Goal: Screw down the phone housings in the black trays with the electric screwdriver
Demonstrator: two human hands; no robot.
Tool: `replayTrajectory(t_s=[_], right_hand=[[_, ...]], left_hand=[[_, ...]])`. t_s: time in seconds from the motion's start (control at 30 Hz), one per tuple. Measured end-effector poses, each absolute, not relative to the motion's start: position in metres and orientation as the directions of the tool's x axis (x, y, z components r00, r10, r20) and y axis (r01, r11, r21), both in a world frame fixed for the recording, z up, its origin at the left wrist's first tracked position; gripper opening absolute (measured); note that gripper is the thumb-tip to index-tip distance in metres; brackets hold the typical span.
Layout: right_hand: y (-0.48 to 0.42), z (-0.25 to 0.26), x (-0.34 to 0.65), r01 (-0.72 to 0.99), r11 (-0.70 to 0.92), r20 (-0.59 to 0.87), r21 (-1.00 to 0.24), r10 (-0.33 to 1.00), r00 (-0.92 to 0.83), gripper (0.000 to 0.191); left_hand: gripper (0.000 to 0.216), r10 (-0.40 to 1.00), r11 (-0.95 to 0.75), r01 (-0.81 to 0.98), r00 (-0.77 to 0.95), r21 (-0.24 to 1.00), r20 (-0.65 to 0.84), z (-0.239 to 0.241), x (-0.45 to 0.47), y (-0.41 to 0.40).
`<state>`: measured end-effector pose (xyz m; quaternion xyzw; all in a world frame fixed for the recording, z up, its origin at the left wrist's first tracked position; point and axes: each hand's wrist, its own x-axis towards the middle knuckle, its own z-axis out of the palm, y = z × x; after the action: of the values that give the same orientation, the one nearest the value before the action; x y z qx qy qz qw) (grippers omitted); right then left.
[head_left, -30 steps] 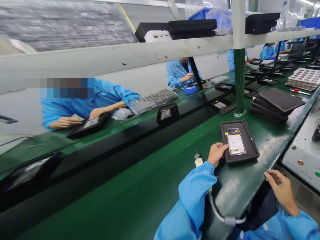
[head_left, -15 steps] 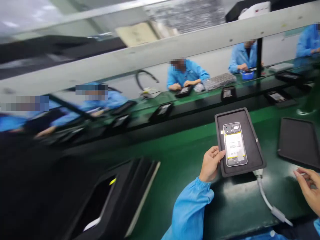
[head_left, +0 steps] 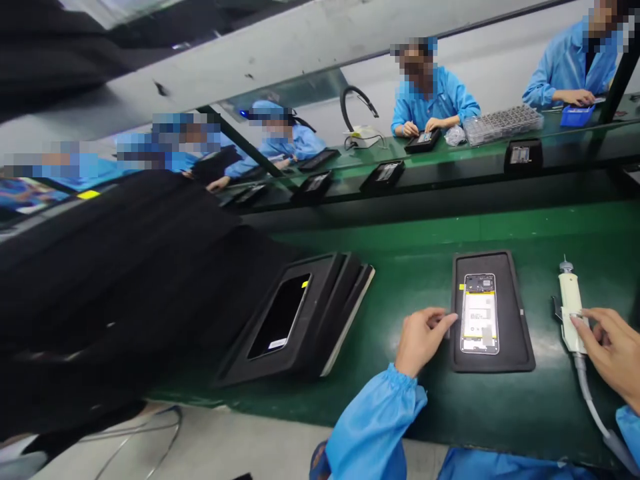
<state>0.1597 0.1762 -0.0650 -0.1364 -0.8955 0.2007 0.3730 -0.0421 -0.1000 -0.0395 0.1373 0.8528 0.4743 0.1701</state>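
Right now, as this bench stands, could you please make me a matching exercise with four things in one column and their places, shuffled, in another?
Things:
1. Opened phone
2. Corded driver
3. Dark-screened phone
4. Blue bin

Places:
A. On the stacked trays
B. Across the bench, near a co-worker's hand
C. In the black tray just beside the left hand
D. At the right hand

Right pairs: 1-C, 2-D, 3-A, 4-B.

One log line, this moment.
left hand: at tray edge | right hand: at corded screwdriver | opened phone: in tray
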Motion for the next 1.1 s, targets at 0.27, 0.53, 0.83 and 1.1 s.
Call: replayTrajectory(t_s=[0.27,0.53,0.83,1.1], right_hand=[[0.182,-0.073,0.168,0.174,0.841,0.548,-0.512,0.476,-0.688,0.029],[0.181,-0.076,0.169,0.203,0.847,0.519,-0.492,0.472,-0.713,0.029],[0.181,-0.075,0.169,0.194,0.832,0.51,-0.519,0.484,-0.711,0.028],[0.182,-0.068,0.168,0.223,0.815,0.465,-0.535,0.504,-0.728,0.028]], left_hand=[[0.028,0.546,0.594,0.501,-0.826,0.629,0.142,-0.041,-0.063,-0.073],[0.043,0.623,0.626,0.648,-0.751,0.434,0.221,-0.063,-0.072,-0.043],[0.04,0.654,0.631,0.678,-0.726,0.377,0.211,-0.058,-0.076,-0.038],[0.035,0.611,0.611,0.615,-0.766,0.499,0.197,-0.049,-0.072,-0.05]])
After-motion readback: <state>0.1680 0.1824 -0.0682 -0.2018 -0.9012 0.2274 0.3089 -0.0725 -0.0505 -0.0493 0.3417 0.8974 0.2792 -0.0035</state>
